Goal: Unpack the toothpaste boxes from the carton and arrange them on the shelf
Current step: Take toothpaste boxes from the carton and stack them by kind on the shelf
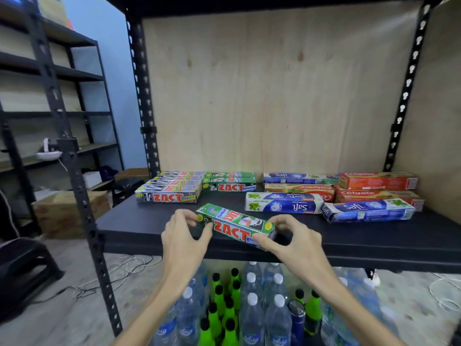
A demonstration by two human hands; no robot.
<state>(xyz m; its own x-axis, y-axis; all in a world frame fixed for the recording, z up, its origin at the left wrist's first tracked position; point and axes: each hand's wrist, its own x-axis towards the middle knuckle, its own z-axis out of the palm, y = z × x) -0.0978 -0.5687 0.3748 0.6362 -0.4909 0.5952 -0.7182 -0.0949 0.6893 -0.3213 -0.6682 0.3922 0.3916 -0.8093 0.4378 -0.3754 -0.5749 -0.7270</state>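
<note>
A green Zact toothpaste box (234, 224) is held slantwise just above the front of the black shelf (139, 228). My left hand (183, 236) pinches its left end and my right hand (293, 239) pinches its right end. Behind it lie grey Zact Smokers boxes (169, 193), two green Zact Whitening boxes (228, 184), blue Safi boxes (284, 204) and red Colgate boxes (376, 181). The carton is not in view near my hands.
Water bottles (252, 308) and green bottles (219, 303) stand on the floor below the shelf. Black uprights (82, 186) frame the shelf on both sides. A cardboard box (69, 211), a black stool (22, 265) and loose cables lie at the left.
</note>
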